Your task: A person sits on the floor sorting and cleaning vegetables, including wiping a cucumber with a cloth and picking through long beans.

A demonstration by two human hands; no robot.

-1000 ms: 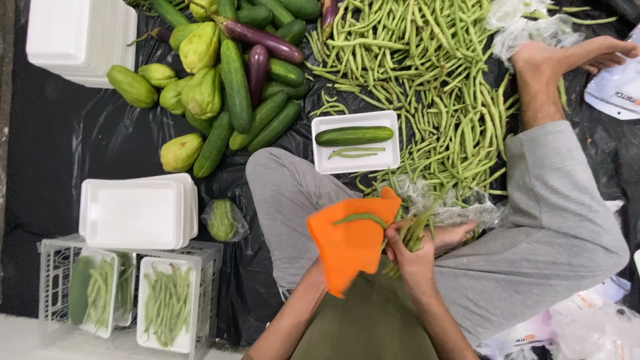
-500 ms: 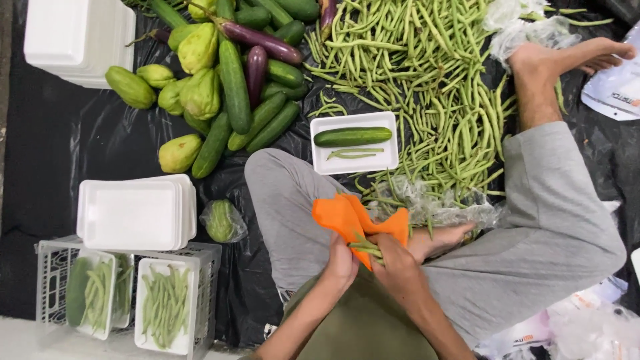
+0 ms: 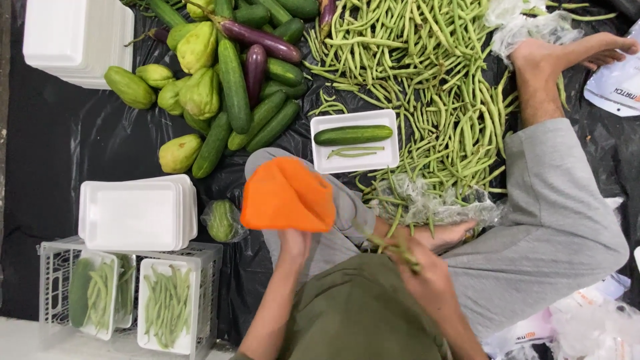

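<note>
I sit cross-legged on black sheeting. My left hand [image 3: 294, 244] grips an orange cloth [image 3: 287, 195] and holds it up over my left knee. Close to my lap, my right hand [image 3: 424, 269] is closed around a small bunch of green beans [image 3: 395, 245]. Just beyond my knee lies a white foam tray [image 3: 385, 159] with one cucumber [image 3: 353, 135] and a few beans in it. A large heap of green beans [image 3: 427, 73] spreads out ahead and to the right, reaching my bare foot.
Cucumbers, pale green chayotes and purple eggplants [image 3: 259, 39] pile up at the upper left. Stacks of empty white trays [image 3: 137, 213] sit left of me, more [image 3: 77, 40] in the far corner. A white crate [image 3: 53, 257] holds filled wrapped trays. A wrapped vegetable [image 3: 223, 220] lies by my knee.
My left hand has swung the orange cloth up and to the left, away from my right hand. The right hand stays near my lap, still gripping the beans.
</note>
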